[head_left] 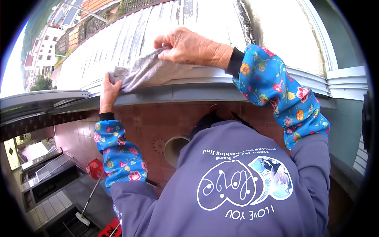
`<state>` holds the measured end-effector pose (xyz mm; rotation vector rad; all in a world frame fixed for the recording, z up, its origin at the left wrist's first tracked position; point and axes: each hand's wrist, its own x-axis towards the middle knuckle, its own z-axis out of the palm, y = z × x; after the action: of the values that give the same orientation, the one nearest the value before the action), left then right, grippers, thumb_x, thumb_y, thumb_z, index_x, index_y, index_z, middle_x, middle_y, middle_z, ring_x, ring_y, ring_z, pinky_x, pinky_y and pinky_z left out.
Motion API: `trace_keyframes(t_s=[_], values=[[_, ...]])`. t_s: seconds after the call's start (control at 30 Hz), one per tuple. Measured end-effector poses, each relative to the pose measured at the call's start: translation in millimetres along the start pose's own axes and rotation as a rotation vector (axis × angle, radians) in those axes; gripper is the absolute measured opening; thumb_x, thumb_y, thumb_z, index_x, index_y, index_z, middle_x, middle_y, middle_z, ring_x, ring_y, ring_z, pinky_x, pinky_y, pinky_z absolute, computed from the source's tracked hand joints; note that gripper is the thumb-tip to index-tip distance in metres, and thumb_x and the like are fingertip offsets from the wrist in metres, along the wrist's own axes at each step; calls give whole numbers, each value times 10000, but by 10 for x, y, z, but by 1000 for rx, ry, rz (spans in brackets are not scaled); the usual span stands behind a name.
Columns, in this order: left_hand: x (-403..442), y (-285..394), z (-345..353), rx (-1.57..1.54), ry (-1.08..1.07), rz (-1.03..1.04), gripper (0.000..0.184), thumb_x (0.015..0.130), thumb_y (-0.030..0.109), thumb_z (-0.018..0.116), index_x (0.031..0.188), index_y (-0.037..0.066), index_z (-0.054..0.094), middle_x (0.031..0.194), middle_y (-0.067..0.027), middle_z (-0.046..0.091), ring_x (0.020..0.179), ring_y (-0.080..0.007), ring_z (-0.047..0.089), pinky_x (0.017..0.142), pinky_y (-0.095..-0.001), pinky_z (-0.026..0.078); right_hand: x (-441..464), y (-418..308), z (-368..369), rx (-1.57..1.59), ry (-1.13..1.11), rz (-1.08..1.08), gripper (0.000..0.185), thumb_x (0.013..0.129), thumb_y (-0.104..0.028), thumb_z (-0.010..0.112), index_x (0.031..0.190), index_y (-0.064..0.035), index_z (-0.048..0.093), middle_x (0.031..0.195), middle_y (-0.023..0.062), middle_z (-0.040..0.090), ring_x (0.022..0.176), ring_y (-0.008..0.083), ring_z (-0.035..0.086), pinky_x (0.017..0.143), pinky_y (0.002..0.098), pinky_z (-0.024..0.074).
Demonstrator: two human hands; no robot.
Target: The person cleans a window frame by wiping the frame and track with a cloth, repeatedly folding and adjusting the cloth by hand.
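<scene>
A grey cloth (144,70) is stretched between my two hands above the window sill track (205,75). My right hand (185,46) pinches its upper right end, thumb and fingers closed together. At the lower left end, my left hand (109,91) grips the bunched part of the cloth between thumb and fingers. The cloth hangs over the outer side of the sill, and its lower edge is close to the frame; I cannot tell whether it touches. Both forearms wear blue flowered sleeve covers with black cuffs.
Outside lies a pale corrugated roof (130,35), with buildings beyond. A sliding window frame (43,98) is at the left. Below the sill are a pink tiled wall and a round bucket-like container (173,150). A long-handled squeegee or mop (82,218) leans at lower left.
</scene>
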<state>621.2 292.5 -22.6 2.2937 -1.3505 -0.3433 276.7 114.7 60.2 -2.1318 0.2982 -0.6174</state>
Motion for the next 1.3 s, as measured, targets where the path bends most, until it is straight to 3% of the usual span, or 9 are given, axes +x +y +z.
trace_keyframes(t_s=[0.07,0.1,0.17,0.3,0.6,0.77,0.97,1.2,1.3], values=[[-233,500,-3,488,-103,-74,596,809,333,748,1262,13,529,1186,-252,620,1113,-413,595,924,-488,467,-11,52,129,-51,-77,1,225,815,-134,629,979,18,648,764,191,645,706,247,630,697,343,507],[-253,524,23,572,-19,1,642,790,357,766,1290,32,527,1163,-222,633,1097,-387,607,911,-484,470,-19,50,167,-68,-111,5,209,807,-128,615,957,14,643,753,199,635,698,257,627,690,350,503],[-297,981,64,631,282,400,557,786,334,774,1216,36,582,1103,-176,644,1036,-347,625,885,-435,484,-62,95,147,-62,-100,6,188,797,-132,593,923,1,632,744,202,625,670,260,607,677,361,496],[-182,1320,302,-78,-424,399,248,781,156,745,971,16,672,917,-117,644,817,-257,628,728,-335,490,-87,179,85,-127,-134,42,211,790,-161,606,938,-14,638,765,202,642,701,297,631,692,373,503],[163,1437,514,124,-631,643,204,702,119,761,824,22,628,800,-117,602,765,-299,616,690,-381,496,-566,378,-232,-290,-275,253,263,824,-266,597,986,-73,672,819,180,667,818,348,646,781,433,509],[175,1483,534,100,-662,812,157,718,47,712,859,62,644,798,-82,629,726,-266,661,650,-350,529,-1078,336,-815,-302,86,226,196,844,-189,602,925,-17,649,813,165,666,778,300,639,739,385,496],[178,1860,795,20,-761,876,148,711,69,714,820,79,614,774,-70,619,683,-259,648,611,-349,518,-2169,3,-1181,-229,486,603,174,937,-178,609,974,-9,633,780,9,584,700,86,524,668,234,454],[148,2106,1008,-54,-713,1137,256,642,51,721,854,104,587,862,-52,579,886,-270,585,802,-389,422,-3160,-380,-712,-110,1007,818,147,957,-126,608,1007,2,661,885,22,662,741,80,613,703,219,494],[83,2375,1132,-38,-704,1181,259,631,42,705,846,95,571,825,-77,541,834,-288,558,790,-388,400,-3518,-408,-536,-67,1120,922,150,964,-116,598,1016,9,661,906,40,668,744,86,624,692,218,505]])
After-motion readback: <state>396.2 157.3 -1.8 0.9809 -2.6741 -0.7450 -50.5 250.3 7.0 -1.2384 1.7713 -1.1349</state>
